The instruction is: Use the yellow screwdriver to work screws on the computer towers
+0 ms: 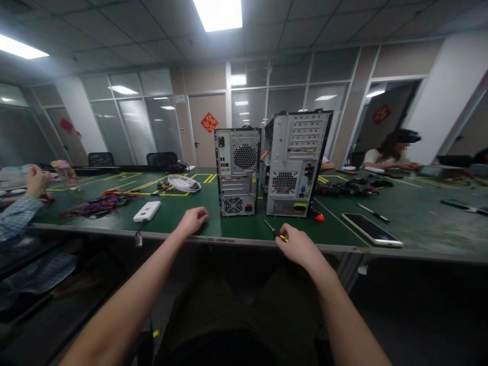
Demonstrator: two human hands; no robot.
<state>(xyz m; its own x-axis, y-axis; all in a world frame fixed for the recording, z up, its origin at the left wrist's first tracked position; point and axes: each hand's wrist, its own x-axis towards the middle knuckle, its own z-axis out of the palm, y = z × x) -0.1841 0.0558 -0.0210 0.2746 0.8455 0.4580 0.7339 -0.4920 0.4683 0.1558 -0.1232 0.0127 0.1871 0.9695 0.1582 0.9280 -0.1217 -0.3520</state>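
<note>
Fingers of the right hand (300,245) are drawn in narrow around the black-and-yellow handle of a screwdriver (275,233); held there, its shaft stays bare, aimed towards eleven o'clock and ending short of the towers. The left hand (193,221) lies at the near edge of the table (208,231), around eleven o'clock from the body, fingers curled inward; whether they enclose anything I cannot tell, but the pose looks like simple support.

The shorter computer tower (237,175) stands upright at twelve o'clock, the taller tower (296,168) just beside it towards one. Both turn their backs to the person — fans, slots and ports face the hands, which probably makes those panels easy to see and reach. A red-tipped object (317,217) lies by the taller tower's right foot, partly hidden.

Smaller items lie out to the sides, seemingly to leave the front of the towers uncrowded: a white power bank (148,210) near ten o'clock, with a heap of coloured cables (104,204) beyond it, and a phone (371,230) at two o'clock — lying flat, near the table's edge, within easy reach.
</note>
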